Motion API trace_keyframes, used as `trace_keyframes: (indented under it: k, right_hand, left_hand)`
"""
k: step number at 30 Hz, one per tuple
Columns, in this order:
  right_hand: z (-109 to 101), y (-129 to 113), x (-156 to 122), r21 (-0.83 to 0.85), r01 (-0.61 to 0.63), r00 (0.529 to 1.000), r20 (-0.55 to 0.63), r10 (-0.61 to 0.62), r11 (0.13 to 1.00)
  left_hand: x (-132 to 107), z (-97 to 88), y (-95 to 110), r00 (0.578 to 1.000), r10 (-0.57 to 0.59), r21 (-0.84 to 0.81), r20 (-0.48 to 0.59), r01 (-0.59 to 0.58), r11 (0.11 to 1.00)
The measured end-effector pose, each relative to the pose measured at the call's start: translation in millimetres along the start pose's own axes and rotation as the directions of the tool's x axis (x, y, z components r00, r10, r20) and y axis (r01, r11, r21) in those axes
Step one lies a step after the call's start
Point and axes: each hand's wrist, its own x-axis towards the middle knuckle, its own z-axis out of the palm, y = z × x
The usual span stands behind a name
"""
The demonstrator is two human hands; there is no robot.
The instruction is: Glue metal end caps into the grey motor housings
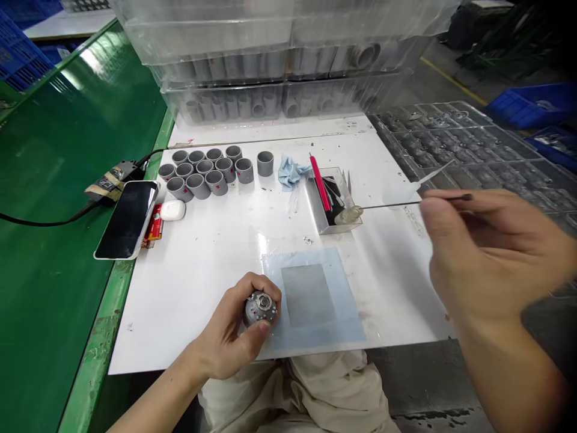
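My left hand [243, 337] is wrapped round a grey round part [260, 308]. A metal nut-like centre and small red and white marks show on its top. Thumb and fingers of my right hand [491, 252] pinch a thin metal rod [390, 205], its dark end sticking out past the fingers. At the rod's far end is a pale, translucent blob [349, 214], over the front edge of a small clear box [321, 219]. Inside that box lie a red stick tool [320, 183] and something black. Beside my left hand lies a light blue sheet [349, 313] with a grey rectangle [309, 294].
Several grey cylinders [198, 186] stand at the back left, near a white earphone case [172, 210] and a phone [127, 219]. A crumpled blue cloth [293, 172] lies by the box. Clear bins [225, 105] stand behind; compartment trays [433, 144] are at right.
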Motion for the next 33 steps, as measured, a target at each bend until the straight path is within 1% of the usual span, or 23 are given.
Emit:
trace_keyframes:
  k: [2, 3, 5, 7, 9, 11, 13, 18, 21, 24, 33]
  right_hand:
    - [-1.1, -9.6, -7.2, 0.000, -0.029, 0.993, -0.110, 0.029, 1.000]
    - [-1.1, -15.3, -11.9, 0.005, -0.054, 0.988, -0.148, 0.054, 0.999]
    - [-0.5, -28.0, -23.0, 0.068, -0.135, 0.981, -0.130, 0.143, 0.989]
    - [0.1, -40.5, -34.7, 0.186, -0.190, 0.977, -0.061, 0.204, 0.964]
    - [0.6, -50.7, -45.7, 0.307, -0.208, 0.978, 0.060, 0.199, 0.929]
    - [1.1, -57.1, -55.2, 0.397, -0.216, 0.970, 0.189, 0.151, 0.892]
    - [2.3, -60.2, -63.2, 0.448, -0.225, 0.956, 0.271, 0.108, 0.865]
    - [6.2, -61.5, -77.0, 0.444, -0.341, 0.897, 0.417, 0.146, 0.829]
    - [7.4, -61.6, -81.2, 0.403, -0.347, 0.873, 0.470, 0.134, 0.847]
    - [8.8, -61.6, -83.5, 0.381, -0.339, 0.866, 0.485, 0.126, 0.860]
    - [14.1, -61.6, -87.4, 0.379, -0.351, 0.853, 0.506, 0.125, 0.856]
  left_hand:
    - [0.9, -0.2, -0.3, 1.000, -0.003, 0.002, -0.008, 0.003, 1.000]
    - [1.3, -0.3, -0.4, 1.000, -0.003, 0.004, -0.010, 0.003, 1.000]
    - [2.0, -0.5, -0.7, 1.000, -0.004, 0.011, -0.011, 0.004, 1.000]
    - [2.2, -0.6, -0.9, 1.000, -0.004, 0.017, -0.009, 0.004, 1.000]
    - [2.0, -0.6, -1.2, 1.000, 0.002, 0.023, -0.004, -0.002, 1.000]
    - [1.7, -0.5, -1.4, 1.000, 0.009, 0.031, 0.000, -0.009, 0.999]
    - [1.7, -0.4, -1.5, 1.000, 0.009, 0.036, 0.006, -0.009, 0.999]
    - [2.4, -0.1, -0.2, 1.000, -0.005, 0.041, 0.011, 0.004, 0.999]
    - [2.0, 0.6, 1.5, 1.000, -0.002, 0.036, 0.010, 0.002, 0.999]
    - [1.4, 1.7, 2.9, 1.000, 0.010, 0.034, 0.010, -0.011, 0.999]
    - [2.3, 0.6, 2.8, 1.000, 0.019, 0.064, 0.023, -0.021, 0.998]
